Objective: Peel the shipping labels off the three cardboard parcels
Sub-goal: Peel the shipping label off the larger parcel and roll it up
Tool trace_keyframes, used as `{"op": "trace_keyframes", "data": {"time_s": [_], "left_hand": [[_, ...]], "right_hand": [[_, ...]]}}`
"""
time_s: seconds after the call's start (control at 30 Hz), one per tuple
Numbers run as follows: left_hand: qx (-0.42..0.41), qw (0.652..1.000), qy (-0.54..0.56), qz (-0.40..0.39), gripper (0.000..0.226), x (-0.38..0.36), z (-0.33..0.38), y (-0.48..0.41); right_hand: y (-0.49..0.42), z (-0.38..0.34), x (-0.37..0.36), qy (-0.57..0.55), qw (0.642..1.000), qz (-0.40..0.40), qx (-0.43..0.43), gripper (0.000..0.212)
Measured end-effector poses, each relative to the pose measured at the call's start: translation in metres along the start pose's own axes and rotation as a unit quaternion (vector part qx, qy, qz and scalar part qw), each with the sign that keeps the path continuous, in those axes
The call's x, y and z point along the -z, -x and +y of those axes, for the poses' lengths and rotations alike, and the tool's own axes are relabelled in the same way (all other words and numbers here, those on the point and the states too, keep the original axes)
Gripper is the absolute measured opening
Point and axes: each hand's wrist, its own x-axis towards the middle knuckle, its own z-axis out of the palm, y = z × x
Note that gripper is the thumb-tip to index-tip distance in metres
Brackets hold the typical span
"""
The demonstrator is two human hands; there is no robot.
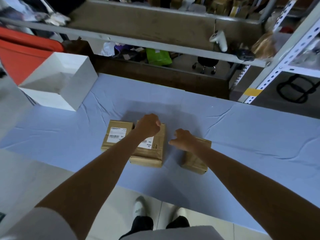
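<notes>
Three brown cardboard parcels lie on the blue cloth of the table [242,135]. The left parcel [110,146] carries a white barcode label [116,135] in full view. On the middle parcel [149,158], the label [148,143] is partly hidden by my left forearm. My left hand [149,126] hovers over that parcel's far edge, fingers curled into a fist with nothing visible in it. The right parcel [195,163] lies mostly under my right wrist, and no label shows on it. My right hand [183,139] sits at its far left corner, fingers curled, thumb pointing left.
An open white box [76,87] stands at the table's far left, beside a red bin [20,56]. Metal shelving [277,66] with clutter rises behind and at the right. My feet [140,207] stand on the tiled floor at the table's near edge.
</notes>
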Motion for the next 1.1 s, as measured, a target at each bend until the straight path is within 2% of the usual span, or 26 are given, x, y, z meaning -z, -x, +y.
{"op": "trace_keyframes", "data": {"time_s": [0.1, 0.23, 0.37, 0.67, 0.9, 1.0, 1.1], "left_hand": [[0.015, 1.000, 0.010, -0.006, 0.023, 0.003, -0.016, -0.001], [0.022, 0.999, 0.015, -0.021, 0.024, -0.003, -0.031, -0.002], [0.022, 0.999, 0.027, -0.030, 0.022, -0.013, -0.044, -0.005], [0.056, 0.996, 0.047, -0.050, 0.025, -0.031, -0.074, -0.004], [0.033, 0.996, 0.079, -0.013, 0.026, -0.035, -0.063, -0.010], [0.015, 0.996, 0.088, -0.007, 0.028, -0.046, -0.054, -0.008], [0.024, 0.991, 0.131, 0.033, 0.028, -0.059, -0.049, -0.002]], "right_hand": [[-0.004, -0.009, -0.013, -0.017, 1.000, 0.003, -0.006, 0.052], [-0.013, -0.023, -0.032, -0.065, 0.997, 0.018, -0.023, 0.037], [-0.020, -0.033, -0.050, -0.097, 0.992, 0.052, -0.058, 0.048], [-0.032, -0.034, -0.063, -0.142, 0.983, 0.048, -0.109, 0.046], [-0.023, -0.004, -0.047, -0.124, 0.980, 0.071, -0.141, 0.050], [-0.019, 0.012, -0.041, -0.129, 0.977, 0.080, -0.147, 0.047], [-0.017, 0.023, -0.039, -0.135, 0.978, 0.077, -0.143, 0.041]]}}
